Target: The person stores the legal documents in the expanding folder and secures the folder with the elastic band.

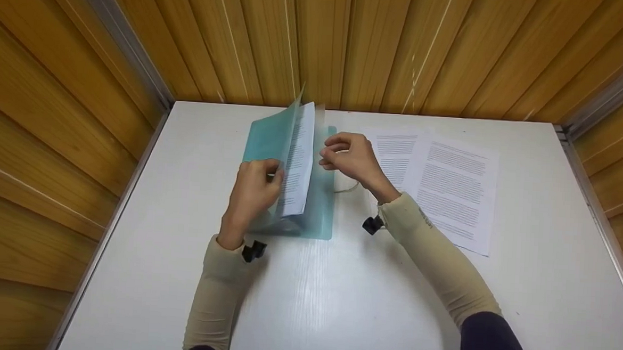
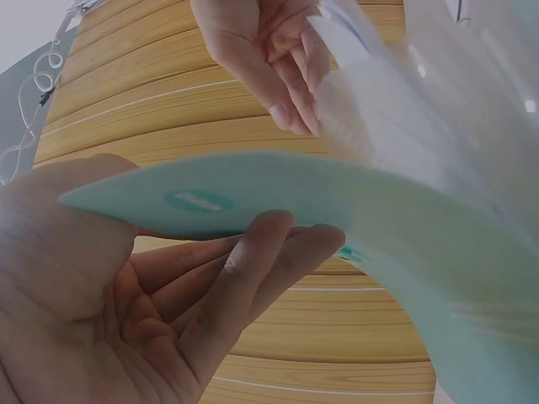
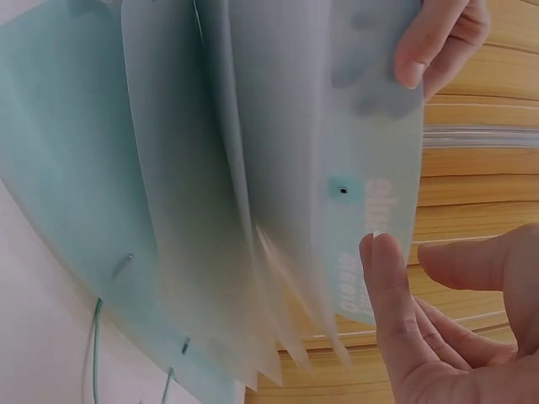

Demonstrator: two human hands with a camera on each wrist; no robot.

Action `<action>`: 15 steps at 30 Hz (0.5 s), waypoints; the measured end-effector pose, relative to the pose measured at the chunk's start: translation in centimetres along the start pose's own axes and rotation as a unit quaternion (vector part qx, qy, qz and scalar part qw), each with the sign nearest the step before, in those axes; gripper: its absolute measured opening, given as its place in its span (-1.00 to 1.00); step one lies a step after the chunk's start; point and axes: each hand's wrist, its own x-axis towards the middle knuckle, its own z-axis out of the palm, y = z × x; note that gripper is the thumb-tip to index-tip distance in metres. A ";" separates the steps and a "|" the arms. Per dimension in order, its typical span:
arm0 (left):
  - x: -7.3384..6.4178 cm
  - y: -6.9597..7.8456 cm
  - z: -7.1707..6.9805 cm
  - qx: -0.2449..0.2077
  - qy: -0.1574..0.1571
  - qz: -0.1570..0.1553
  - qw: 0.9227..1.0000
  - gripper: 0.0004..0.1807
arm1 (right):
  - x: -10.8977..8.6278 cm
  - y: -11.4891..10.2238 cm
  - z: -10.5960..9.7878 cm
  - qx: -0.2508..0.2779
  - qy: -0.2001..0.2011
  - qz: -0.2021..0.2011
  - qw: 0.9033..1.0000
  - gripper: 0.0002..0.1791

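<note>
Grasps the raised cover (image 1: 272,134) of the teal folder (image 1: 321,210) with the left hand (image 1: 256,189), holds the right hand's (image 1: 351,154) grip released beside the folder, left of printed sheets (image 1: 452,187).

The head view looks forward and down over the table (image 1: 336,304) from farther back, while the left and right wrist views, close up, face the folder (image 2: 278,181) they share against wood panelling (image 3: 480,206).
</note>
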 end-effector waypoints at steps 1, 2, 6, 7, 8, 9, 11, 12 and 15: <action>0.0 0.0 0.0 0.000 0.000 0.000 1.000 -0.77 | -0.2 -0.1 -0.2 -0.005 0.002 0.000 1.000 -0.67; -0.1 0.1 0.0 0.000 0.000 0.000 1.000 -0.77 | -0.4 -0.2 -0.4 -0.010 0.003 -0.002 1.000 -0.67; 0.1 0.1 -0.1 -0.003 0.002 0.007 1.000 -0.77 | -1.1 -0.5 -1.4 -0.039 0.014 -0.023 0.999 -0.66; 0.1 0.1 -0.1 -0.004 0.002 0.009 1.000 -0.77 | -1.3 -0.5 -1.7 -0.047 0.018 -0.030 0.998 -0.66; 0.1 0.1 -0.1 -0.005 0.002 0.010 1.000 -0.77 | -1.5 -0.5 -2.0 -0.055 0.021 -0.036 0.998 -0.66; 0.1 0.1 -0.1 -0.006 0.002 0.012 1.000 -0.78 | -1.7 -0.5 -2.2 -0.064 0.024 -0.042 0.997 -0.67; 0.2 0.0 -0.2 -0.006 0.002 0.013 1.000 -0.78 | -2.2 -0.5 -2.7 -0.083 0.031 -0.046 0.995 -0.67; 0.1 0.0 -0.2 -0.006 0.002 0.014 1.000 -0.79 | -2.4 -0.5 -3.0 -0.090 0.034 -0.048 0.994 -0.68; 0.1 0.1 -0.1 -0.005 0.000 0.013 1.000 -0.80 | -3.1 -0.4 -3.7 -0.112 0.040 -0.053 0.991 -0.68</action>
